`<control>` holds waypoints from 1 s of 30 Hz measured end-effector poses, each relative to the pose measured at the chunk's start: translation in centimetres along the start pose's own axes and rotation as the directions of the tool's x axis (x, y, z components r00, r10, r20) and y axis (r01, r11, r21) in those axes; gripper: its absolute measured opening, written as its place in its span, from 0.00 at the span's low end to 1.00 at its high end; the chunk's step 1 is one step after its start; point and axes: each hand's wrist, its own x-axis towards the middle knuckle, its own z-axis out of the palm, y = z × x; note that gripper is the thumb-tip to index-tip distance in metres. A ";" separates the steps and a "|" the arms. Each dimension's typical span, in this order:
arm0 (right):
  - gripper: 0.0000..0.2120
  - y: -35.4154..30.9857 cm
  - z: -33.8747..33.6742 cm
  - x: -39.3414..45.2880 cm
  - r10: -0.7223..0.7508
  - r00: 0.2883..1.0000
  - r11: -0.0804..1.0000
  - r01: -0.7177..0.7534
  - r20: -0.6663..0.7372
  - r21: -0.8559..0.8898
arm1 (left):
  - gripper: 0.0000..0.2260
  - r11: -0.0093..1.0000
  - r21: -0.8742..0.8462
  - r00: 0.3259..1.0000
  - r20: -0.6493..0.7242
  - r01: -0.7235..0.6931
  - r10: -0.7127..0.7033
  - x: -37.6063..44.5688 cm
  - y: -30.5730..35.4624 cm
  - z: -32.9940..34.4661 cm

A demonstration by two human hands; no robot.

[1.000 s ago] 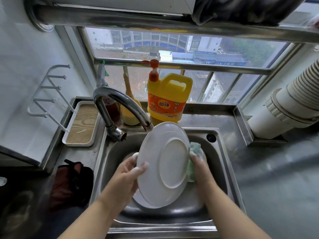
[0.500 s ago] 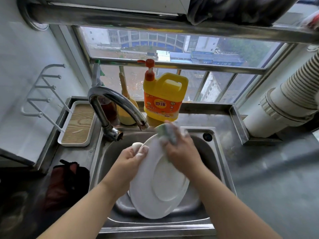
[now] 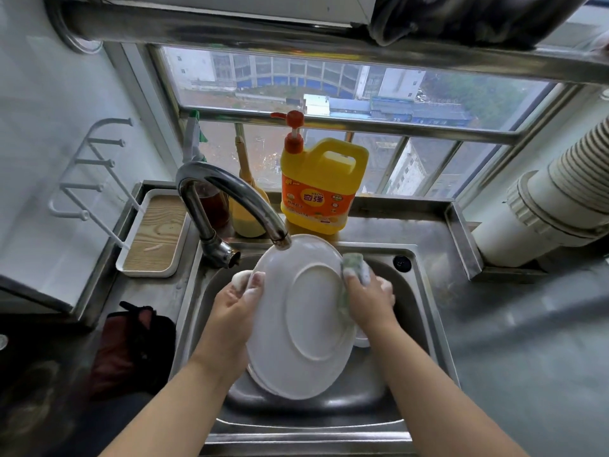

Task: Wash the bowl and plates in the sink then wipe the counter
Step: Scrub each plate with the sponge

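1. Plate [image 3: 306, 321]: white, tilted on edge over the sink [image 3: 425, 311], underside and foot ring facing up, top rim just beneath the faucet [image 3: 230, 199] spout.
2. Left hand [image 3: 234, 311]: grip clamped on the plate's left rim, soapy fingers [image 3: 257, 282] curled over the edge, thumb hidden behind.
3. Right hand [image 3: 369, 301]: grip clamped on a green sponge [image 3: 354, 265], pressed against the plate's right rim, directly across from the left grip.
4. More white crockery glimpsed beneath the held plate, low in the basin; bowl or plate, cannot tell.
5. Yellow detergent jug [image 3: 323, 189] standing beyond both grips, on the ledge behind the faucet.
6. No water seen running from the spout.
7. Step in hand, as a judgement: scrubbing the underside and rim of one plate; washing part-way, tabletop [image 3: 527, 341] wipe not yet begun.
8. Next move probably calls for turning the plate within the left grip to bring unscrubbed rim under the sponge, then rinsing below the spout.
9. Risk: soapy fingers on a slick rim; firm hold needed to avoid a slip into the basin.
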 end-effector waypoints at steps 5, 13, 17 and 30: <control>0.29 2.4 1.5 -2.9 0.179 0.984 0.972 -0.173 -0.022 0.157 | 0.10 0.998 -0.065 0.995 -0.097 0.016 -0.023 -0.5 -1.4 0.2; 0.30 -2.4 1.9 -5.7 -0.572 0.799 0.794 0.596 0.182 -0.120 | 0.10 0.996 -0.074 0.989 -0.130 0.054 -0.063 0.1 -1.4 1.1; 0.28 2.6 0.6 -6.2 -0.657 0.694 0.696 0.708 0.294 -0.117 | 0.10 0.992 -0.110 0.981 -0.178 0.056 -0.075 0.8 -0.8 -0.4; 0.26 1.8 2.4 -6.0 -0.703 0.669 0.671 0.736 0.242 -0.086 | 0.09 0.988 -0.138 0.981 -0.174 0.067 -0.091 1.2 -0.4 -1.8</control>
